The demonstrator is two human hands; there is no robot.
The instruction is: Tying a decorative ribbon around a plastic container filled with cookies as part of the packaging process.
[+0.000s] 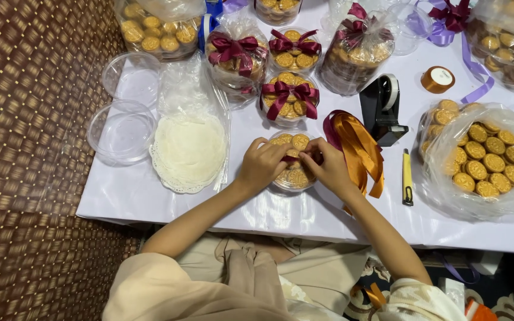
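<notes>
Head view, looking straight down on a white table (150,196). Left hand (262,165) and right hand (328,167) meet over a round clear tub of biscuits (295,175) near the table's front edge. Fingers of both hands are curled and pinched together on a dark red ribbon (294,158) lying across the tub's top; fingertips of the two hands nearly touch.

Just right of the right hand: a bundle of orange and dark red ribbon lengths (358,148), draped toward the table edge. Beyond it, a black tape dispenser (382,110) and a yellow utility knife (407,177), the knife lying lengthwise. Further right, an open plastic bag of loose biscuits (483,160).

Left of the left hand: a stack of white paper doilies (188,148) in a clear wrapper, with two empty clear lids (123,131) beside it.

Behind the hands: three finished tubs with dark red bows (287,95), close together. An orange ribbon spool (437,79) lies apart, near the dispenser.
</notes>
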